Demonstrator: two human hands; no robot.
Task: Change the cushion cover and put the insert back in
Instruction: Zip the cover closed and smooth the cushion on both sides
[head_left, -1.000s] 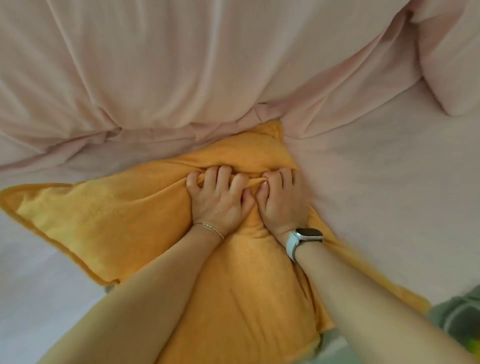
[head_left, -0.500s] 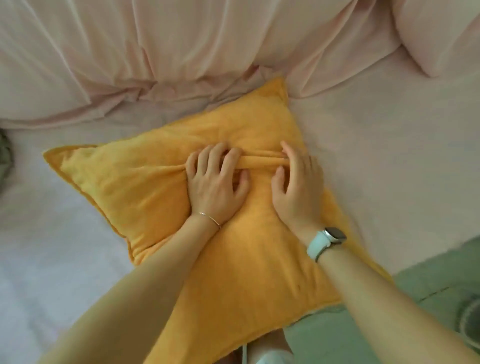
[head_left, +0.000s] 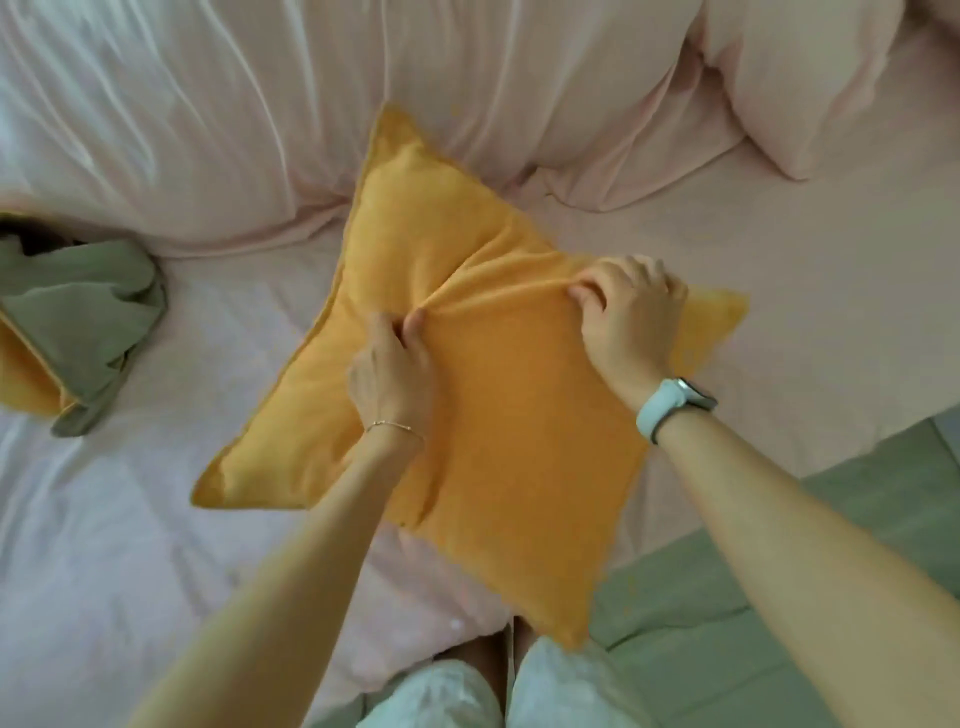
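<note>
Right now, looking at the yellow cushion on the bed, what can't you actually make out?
All in the head view:
- Closure along the pulled fold of the yellow cushion: covered by the left hand and right hand, which pinch the fabric.
- The insert: the cover hides it.
- Second yellow cushion at the left: cut off by the frame edge and draped by the green cover.
- Pink pillow: cut off at the top right.

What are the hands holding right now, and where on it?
Both hold the orange cushion by the fabric fold across its middle: the left hand pinches the fold's left end, the right hand grips its right end.
</note>
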